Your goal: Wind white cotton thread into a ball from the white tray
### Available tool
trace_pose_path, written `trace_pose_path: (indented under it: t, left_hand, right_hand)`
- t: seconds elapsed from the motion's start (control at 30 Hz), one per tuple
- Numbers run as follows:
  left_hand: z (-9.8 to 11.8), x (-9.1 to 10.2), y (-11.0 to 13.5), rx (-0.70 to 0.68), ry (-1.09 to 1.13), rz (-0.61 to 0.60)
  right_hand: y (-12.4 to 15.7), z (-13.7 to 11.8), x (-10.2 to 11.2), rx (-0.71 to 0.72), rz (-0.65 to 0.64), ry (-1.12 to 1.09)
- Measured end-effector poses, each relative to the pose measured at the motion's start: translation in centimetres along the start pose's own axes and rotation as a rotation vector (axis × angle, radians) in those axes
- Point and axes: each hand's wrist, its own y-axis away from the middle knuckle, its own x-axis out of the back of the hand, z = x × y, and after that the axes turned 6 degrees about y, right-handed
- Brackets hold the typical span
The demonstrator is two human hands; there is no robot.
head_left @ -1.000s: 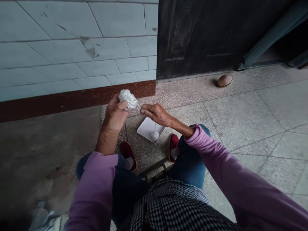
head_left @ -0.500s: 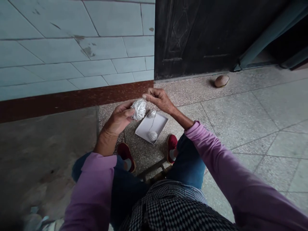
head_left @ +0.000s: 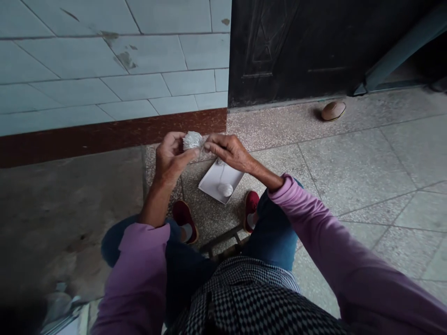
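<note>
Noting a brown object (head_left: 333, 111) near the dark door (head_left: 279, 56), I partly block the white tray (head_left: 210, 180), a ball (head_left: 225, 190) inside, with my right hand (head_left: 233, 151), pinching at the white bundle (head_left: 192, 140) my left hand (head_left: 170, 157) grips.

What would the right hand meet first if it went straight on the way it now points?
The right hand would likely meet the white ball held in the left hand first, though depth makes the exact gap unclear.
</note>
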Motion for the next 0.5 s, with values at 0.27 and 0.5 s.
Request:
trace_pose_path:
  t: [0.27, 0.5]
  left_hand:
    - [1.0, -1.8, 1.7, 0.189, 0.350, -0.073]
    - [-0.3, -0.7, -0.2, -0.015, 0.341, 0.125]
  right_hand:
    - [-1.6, 1.3, 1.3, -0.046, 0.208, -0.011]
    - [0.3, 0.4, -2.2, -0.059, -0.128, 0.102]
